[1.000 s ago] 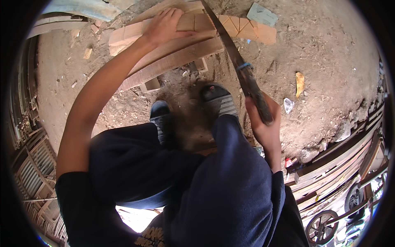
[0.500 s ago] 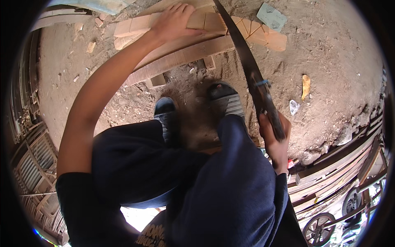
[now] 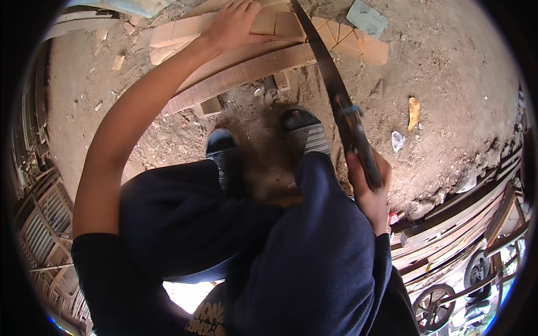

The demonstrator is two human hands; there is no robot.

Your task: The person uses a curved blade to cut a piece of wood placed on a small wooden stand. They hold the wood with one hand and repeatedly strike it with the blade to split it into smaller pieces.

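Note:
My left hand (image 3: 230,28) grips a pale wooden piece (image 3: 280,23) at the top of the head view, fingers bent over it and thumb along its near side. The piece, scored with diagonal grooves at its right, lies on longer boards (image 3: 244,70) raised on small blocks. My right hand (image 3: 370,190) is closed round the dark handle of a long saw (image 3: 328,70) with a blue binding. The blade slants up-left to the wood beside my left hand. My two sandalled feet (image 3: 305,134) stand below the boards.
Dirt ground (image 3: 459,101) carries a flat grey-green slab (image 3: 367,17), a yellowish scrap (image 3: 413,112) and crumpled clear plastic (image 3: 398,141). Stacked planks (image 3: 448,229) and spoked wheels (image 3: 434,308) lie at lower right; timber and slatted framework (image 3: 45,224) line the left.
The saw and my right hand moved right and toward me, then shifted slightly back up. My left hand stays on the wood; the whole view has shifted a little.

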